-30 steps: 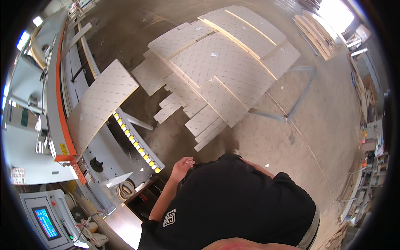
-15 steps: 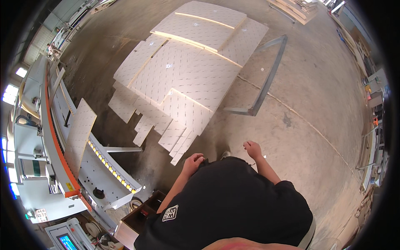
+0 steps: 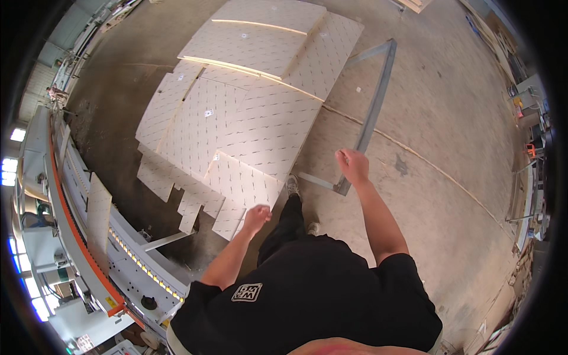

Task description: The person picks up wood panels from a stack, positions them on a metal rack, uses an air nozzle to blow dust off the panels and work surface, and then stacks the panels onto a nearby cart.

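My left hand [image 3: 257,219] hangs in front of my body with its fingers loosely curled and nothing visible in them. In the picture it overlaps the near edge of a stack of flat panels [image 3: 236,127], covered in pale, dash-marked film. Further forward on the right, my right hand [image 3: 354,167] is closed in a fist, and nothing shows in it. Past that fist lies a grey metal frame [image 3: 378,97], beside the panels. Neither hand appears to touch the panels or the frame.
A long machine with an orange edge strip [image 3: 74,210] runs along my left, a narrow panel [image 3: 98,222] resting on it. My shoe [image 3: 293,184] is by the stack's near right corner. Shelving and materials [image 3: 523,154] line the far right. A person [image 3: 56,93] is far off left.
I have stepped forward, closer to the panels and frame. My right arm has swung forward and my left hand has moved away from my waist. The machine's control screen has left view.
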### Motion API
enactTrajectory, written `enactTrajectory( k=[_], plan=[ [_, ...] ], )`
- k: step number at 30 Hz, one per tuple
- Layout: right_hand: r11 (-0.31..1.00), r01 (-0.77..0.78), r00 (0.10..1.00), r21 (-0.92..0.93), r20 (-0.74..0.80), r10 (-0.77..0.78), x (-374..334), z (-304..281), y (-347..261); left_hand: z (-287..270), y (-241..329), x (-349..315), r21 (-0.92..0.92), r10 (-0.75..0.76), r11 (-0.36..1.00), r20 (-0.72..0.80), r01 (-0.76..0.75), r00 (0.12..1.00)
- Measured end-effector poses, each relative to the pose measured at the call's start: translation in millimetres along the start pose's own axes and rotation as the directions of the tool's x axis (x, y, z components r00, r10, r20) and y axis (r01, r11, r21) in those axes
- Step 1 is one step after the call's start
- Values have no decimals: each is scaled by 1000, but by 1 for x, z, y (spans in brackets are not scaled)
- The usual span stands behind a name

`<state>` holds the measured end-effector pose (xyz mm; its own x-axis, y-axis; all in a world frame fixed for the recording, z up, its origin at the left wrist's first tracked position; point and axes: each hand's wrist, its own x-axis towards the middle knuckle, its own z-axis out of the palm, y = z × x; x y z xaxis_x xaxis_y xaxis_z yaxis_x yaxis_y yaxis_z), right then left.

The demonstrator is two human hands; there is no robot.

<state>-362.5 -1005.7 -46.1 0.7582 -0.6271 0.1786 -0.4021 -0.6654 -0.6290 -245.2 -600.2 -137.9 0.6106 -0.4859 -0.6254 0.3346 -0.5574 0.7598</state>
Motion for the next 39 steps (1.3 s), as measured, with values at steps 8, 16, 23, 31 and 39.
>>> enactTrajectory(
  k=[8,16,23,31,39],
  plan=[
    [952,211,973,-224,146,-181,80,43,70,19,96,327,333,113,938,-43,-93,993],
    [975,169,970,-145,198,-139,115,48,67,14,206,648,-154,-5,983,-550,-96,835],
    [966,113,972,-234,226,-59,118,48,70,34,288,683,-440,-275,896,-431,66,860],
    [961,121,961,-249,271,-51,121,48,67,19,272,680,-563,-264,824,-288,60,920],
    [959,118,954,-258,297,-37,118,48,69,-30,201,617,-535,-153,839,-46,105,987]
  ],
)
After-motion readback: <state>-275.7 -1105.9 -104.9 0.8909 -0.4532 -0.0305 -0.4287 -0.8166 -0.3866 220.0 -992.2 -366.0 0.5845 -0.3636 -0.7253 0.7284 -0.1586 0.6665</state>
